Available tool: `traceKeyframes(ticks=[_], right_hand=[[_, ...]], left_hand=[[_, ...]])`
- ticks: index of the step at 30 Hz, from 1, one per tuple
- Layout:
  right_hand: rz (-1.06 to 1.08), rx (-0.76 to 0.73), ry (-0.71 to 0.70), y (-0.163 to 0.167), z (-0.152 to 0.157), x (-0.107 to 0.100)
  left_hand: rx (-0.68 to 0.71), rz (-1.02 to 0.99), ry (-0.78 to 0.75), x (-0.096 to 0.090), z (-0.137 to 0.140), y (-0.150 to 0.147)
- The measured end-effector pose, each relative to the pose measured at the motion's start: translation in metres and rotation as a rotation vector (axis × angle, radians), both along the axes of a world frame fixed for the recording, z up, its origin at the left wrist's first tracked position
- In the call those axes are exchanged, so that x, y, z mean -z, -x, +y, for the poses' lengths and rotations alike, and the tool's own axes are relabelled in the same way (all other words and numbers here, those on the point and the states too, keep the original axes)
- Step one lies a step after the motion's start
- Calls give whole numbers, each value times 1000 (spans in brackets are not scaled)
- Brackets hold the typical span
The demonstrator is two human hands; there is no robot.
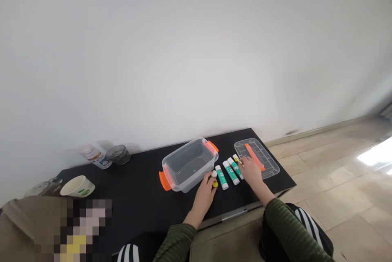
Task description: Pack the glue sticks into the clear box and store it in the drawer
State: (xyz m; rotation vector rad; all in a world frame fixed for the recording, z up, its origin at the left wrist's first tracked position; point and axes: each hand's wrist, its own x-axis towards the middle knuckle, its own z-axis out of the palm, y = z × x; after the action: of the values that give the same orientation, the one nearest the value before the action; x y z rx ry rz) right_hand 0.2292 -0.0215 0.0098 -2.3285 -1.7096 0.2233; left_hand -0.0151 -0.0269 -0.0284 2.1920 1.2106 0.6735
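Head view: I see the left hand (204, 193) with its fingers curled at a white piece (214, 174) and a yellow piece (215, 184), just beside the box (196, 180), though I can't tell whether it grips them. I have the right hand (251, 171) pinching a yellow stick (235, 157) near the lid (272, 168), while three green sticks (231, 172) lie in a row between the hands on the table (143, 196).

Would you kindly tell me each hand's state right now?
Left hand: at a white piece and a yellow piece; grip unclear.
Right hand: at a small yellow-and-white tube; grip unclear.
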Motion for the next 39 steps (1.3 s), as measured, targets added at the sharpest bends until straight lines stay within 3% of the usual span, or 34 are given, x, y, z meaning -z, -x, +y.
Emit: traceKeyframes(ticks=[9,18,22,26,30,35,39], right_hand=[[-18,-7,134,-15,15,16],[-14,-48,150,-5,13,18],[-35,-50,176,-1,12,17],[-19,-8,108,-2,9,10],[179,-27,1,1,-3,1],[576,-365,-159,25,-34,-6],[666,-510,-114,43,-53,-9]], left_hand=[[-4,-24,47,3,1,-1],[-18,-68,69,8,1,-1],[-17,-64,95,3,0,0],[-63,-136,154,-4,-1,-1],[-170,-409,306,-6,1,-6],[-235,-1049,760,-10,-3,-12],[-273,-1235,905,-16,-7,-11]])
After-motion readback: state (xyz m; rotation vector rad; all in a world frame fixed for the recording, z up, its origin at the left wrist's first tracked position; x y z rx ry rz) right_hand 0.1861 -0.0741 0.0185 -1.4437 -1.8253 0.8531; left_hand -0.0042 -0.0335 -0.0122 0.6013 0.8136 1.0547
